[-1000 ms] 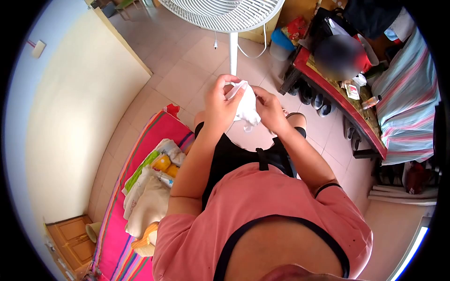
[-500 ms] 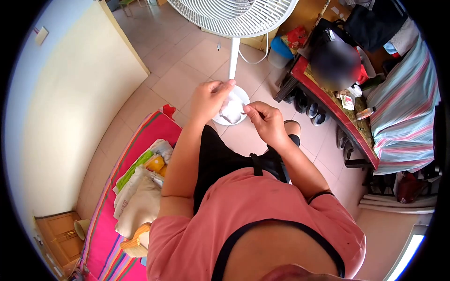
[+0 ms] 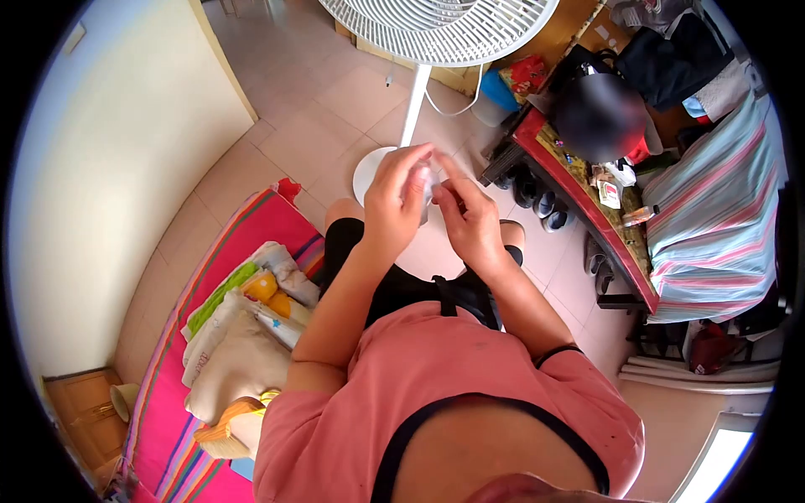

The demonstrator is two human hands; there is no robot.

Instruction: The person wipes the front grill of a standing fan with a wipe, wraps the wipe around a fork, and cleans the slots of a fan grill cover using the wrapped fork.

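Note:
My left hand [image 3: 396, 191] and my right hand [image 3: 470, 216] meet in front of me, above my knees, with their fingertips close together. Between them is a small crumpled, whitish see-through piece [image 3: 426, 191], perhaps thin plastic; its exact kind does not show. The left fingers are bent around its near side, partly hiding it. On the other side, my right thumb and fingers pinch at its edge. Just beyond the hands stands a white floor fan [image 3: 415, 105], its round base partly covered by my left hand.
To my left, folded clothes [image 3: 243, 360] lie on a pink striped cloth [image 3: 159, 419]. On the right stands a red-edged table [image 3: 587, 210] with small items and a bottle [image 3: 641, 215]; shoes [image 3: 545, 204] sit beneath it. A blue-topped bin [image 3: 496, 96] is behind.
My hands have come closer together, the right fingers rising toward the left. The whitish piece, which hung lower between them, is now gathered up between the fingers. The view has shifted slightly.

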